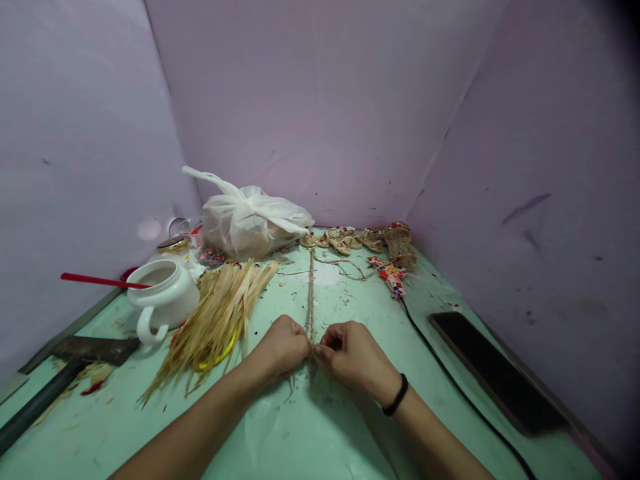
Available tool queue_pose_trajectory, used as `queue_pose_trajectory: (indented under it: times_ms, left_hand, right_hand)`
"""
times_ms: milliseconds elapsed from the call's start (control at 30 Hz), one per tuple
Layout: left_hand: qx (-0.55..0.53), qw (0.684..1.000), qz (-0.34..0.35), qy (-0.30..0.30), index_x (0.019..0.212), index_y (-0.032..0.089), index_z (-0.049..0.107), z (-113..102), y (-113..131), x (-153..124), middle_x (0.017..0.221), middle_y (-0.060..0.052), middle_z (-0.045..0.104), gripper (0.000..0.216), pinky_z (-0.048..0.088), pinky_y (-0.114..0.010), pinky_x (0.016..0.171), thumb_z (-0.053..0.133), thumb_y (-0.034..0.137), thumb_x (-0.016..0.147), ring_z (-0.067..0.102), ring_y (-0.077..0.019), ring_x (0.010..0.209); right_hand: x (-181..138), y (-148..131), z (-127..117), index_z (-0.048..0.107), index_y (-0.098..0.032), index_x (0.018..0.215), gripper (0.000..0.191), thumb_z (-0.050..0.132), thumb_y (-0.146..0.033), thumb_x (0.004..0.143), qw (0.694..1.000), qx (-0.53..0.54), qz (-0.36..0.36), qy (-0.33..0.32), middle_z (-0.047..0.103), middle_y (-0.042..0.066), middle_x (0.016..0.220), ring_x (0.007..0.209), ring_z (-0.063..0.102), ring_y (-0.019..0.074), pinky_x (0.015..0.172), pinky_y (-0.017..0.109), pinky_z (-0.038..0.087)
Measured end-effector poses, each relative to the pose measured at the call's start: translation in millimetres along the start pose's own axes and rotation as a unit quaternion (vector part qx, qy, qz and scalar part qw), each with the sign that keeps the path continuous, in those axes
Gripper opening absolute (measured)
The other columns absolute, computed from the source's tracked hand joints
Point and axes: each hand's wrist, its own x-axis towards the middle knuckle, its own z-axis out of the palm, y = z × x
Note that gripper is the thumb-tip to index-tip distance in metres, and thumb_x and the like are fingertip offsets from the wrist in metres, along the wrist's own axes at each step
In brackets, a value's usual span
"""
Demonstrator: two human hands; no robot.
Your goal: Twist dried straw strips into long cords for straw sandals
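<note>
A thin braided straw cord [311, 293] runs straight away from me across the green table [320, 427] toward the back wall. My left hand [283, 347] and my right hand [350, 353] meet at its near end, both pinched shut on the cord with fingertips touching. A black band sits on my right wrist. A bundle of dry straw strips [220, 320] lies just left of my left hand.
A white pot [163, 297] with a red stick stands at the left, a dark cleaver [75, 363] before it. A white plastic bag [253, 220] and woven straw pieces [360, 240] lie at the back. A black phone [493, 370] and cable lie right.
</note>
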Motion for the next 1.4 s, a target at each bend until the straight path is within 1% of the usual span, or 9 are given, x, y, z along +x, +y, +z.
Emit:
queue_pose_trajectory:
  times_ms: [200,433,533,667,800,1133,1300,1367,1400]
  left_hand:
    - [-0.016,0.998,-0.063,0.0,0.035,0.017,0.037,3.9,7.1,-7.1,0.023,0.004,0.028,0.02,0.016,-0.02,0.028,0.044,0.015,0.054,0.027,-0.0076,0.022]
    - [-0.087,0.995,0.032,-0.045,0.043,0.014,0.047,-3.6,5.2,-6.0,0.028,0.006,0.031,0.009,0.013,-0.018,0.029,0.047,0.012,0.052,0.023,-0.0038,0.024]
    - [-0.111,0.991,0.027,-0.062,0.047,0.014,0.049,-6.5,3.9,-4.5,0.03,0.007,0.034,0.006,0.012,-0.018,0.029,0.049,0.015,0.053,0.024,-0.0037,0.023]
    - [-0.088,0.993,0.057,-0.059,0.044,0.014,0.047,-6.6,2.5,-2.9,0.03,0.006,0.035,0.007,0.016,-0.019,0.029,0.048,0.014,0.051,0.025,-0.0036,0.024]
    - [-0.037,0.992,0.096,-0.078,0.048,0.013,0.051,-8.6,-0.3,-1.8,0.034,0.004,0.039,0.009,0.021,-0.019,0.031,0.046,0.016,0.055,0.03,-0.0052,0.026]
    - [0.03,0.991,0.115,-0.054,0.049,0.014,0.051,-16.4,0.4,-6.9,0.037,0.003,0.042,0.01,0.022,-0.02,0.033,0.044,0.016,0.057,0.03,-0.0062,0.028]
    - [0.114,0.986,0.094,-0.07,0.056,0.013,0.057,-45.4,7.6,-14.1,0.043,0.0,0.051,0.011,0.024,-0.02,0.035,0.05,0.02,0.057,0.032,-0.0064,0.031]
    - [0.14,0.984,0.095,-0.045,0.058,0.011,0.06,-66.9,6.8,-12.0,0.047,-0.002,0.055,0.013,0.025,-0.02,0.037,0.052,0.022,0.058,0.034,-0.0062,0.034]
    - [0.131,0.987,0.095,0.004,0.062,0.011,0.061,-78.3,4.9,-9.5,0.051,-0.002,0.057,0.015,0.025,-0.02,0.037,0.053,0.024,0.06,0.034,-0.0059,0.035]
  right_hand:
    - [-11.9,-11.9,-5.9,0.063,-0.013,0.054,0.014,0.053,-0.021,0.06,0.998,-0.04,-0.026,-0.043,0.054,0.0,0.046,0.043,0.04,0.0069,0.041,0.019,0.024]
    - [-2.0,0.3,-18.3,0.056,-0.013,0.049,0.02,0.059,-0.03,0.061,0.993,0.104,-0.003,-0.062,0.048,-0.002,0.044,0.043,0.036,0.007,0.043,0.021,0.025]
    - [2.6,1.1,-17.6,0.054,-0.014,0.056,0.022,0.056,-0.034,0.064,0.963,0.258,0.048,-0.052,0.053,0.0,0.05,0.046,0.042,0.0076,0.046,0.021,0.031]
    - [-0.1,-6.9,-8.6,0.046,-0.016,0.056,0.023,0.059,-0.034,0.062,0.904,0.387,0.104,-0.147,0.047,-0.004,0.044,0.039,0.041,0.0062,0.041,0.019,0.031]
    - [-1.0,-8.3,-5.2,0.046,-0.014,0.049,0.025,0.064,-0.03,0.059,0.916,0.375,0.094,-0.109,0.037,-0.007,0.037,0.032,0.023,0.0013,0.034,0.018,0.014]
    - [2.1,-6.8,-0.3,0.056,-0.011,0.053,0.019,0.067,-0.026,0.052,0.908,0.407,0.073,-0.063,0.045,-0.004,0.041,0.033,0.026,0.0015,0.037,0.021,0.011]
    - [0.5,-7.5,4.4,0.055,-0.011,0.055,0.018,0.065,-0.026,0.054,0.893,0.437,0.085,-0.067,0.046,-0.004,0.042,0.032,0.022,0.0008,0.037,0.021,0.009]
    - [0.4,-5.8,7.7,0.054,-0.011,0.055,0.018,0.065,-0.026,0.054,0.888,0.444,0.094,-0.071,0.047,-0.004,0.043,0.032,0.021,0.0005,0.037,0.021,0.007]
    - [0.5,-4.8,9.6,0.054,-0.011,0.055,0.019,0.064,-0.027,0.054,0.887,0.445,0.097,-0.073,0.047,-0.004,0.043,0.032,0.021,0.0004,0.037,0.021,0.007]
